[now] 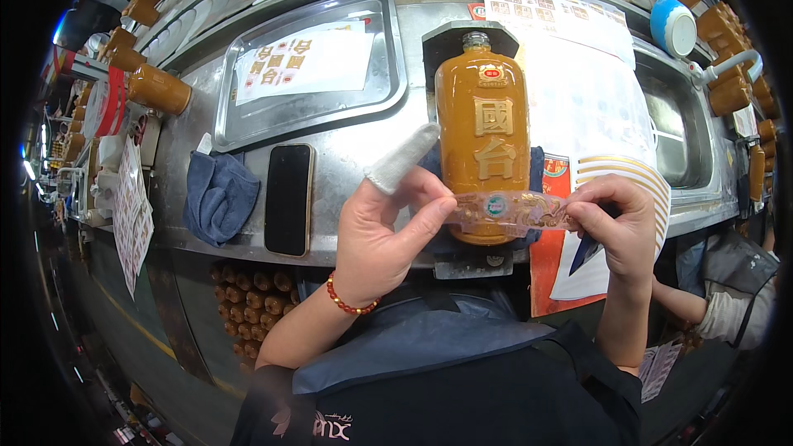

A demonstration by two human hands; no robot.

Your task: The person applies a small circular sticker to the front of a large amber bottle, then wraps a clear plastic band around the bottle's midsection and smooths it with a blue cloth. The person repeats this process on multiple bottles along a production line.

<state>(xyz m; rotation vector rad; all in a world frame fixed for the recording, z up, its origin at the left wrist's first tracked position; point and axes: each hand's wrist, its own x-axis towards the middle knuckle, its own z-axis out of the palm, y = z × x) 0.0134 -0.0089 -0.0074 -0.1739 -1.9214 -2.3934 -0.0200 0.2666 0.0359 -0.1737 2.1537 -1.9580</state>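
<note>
A glossy amber-brown bottle (483,136) with raised gold characters lies on its back in a dark holder (438,45), its open neck pointing away from me. Across its lower part stretches a clear decal strip (522,213) with gold pattern and a round green mark. My left hand (392,219) pinches the strip's left end between thumb and finger; a white finger cot covers one raised finger. At the other end, my right hand (613,219) pinches the strip too. A dark blue pointed tool (584,253) shows under my right hand; how it is held cannot be made out.
A metal tray (388,74) with decal sheets (306,62) stands at back left. Nearer lie a blue cloth (219,198) and a black phone (289,200). Label sheets (611,107) cover the right side, beside a sink (673,132). Another person's arm (681,301) is at lower right.
</note>
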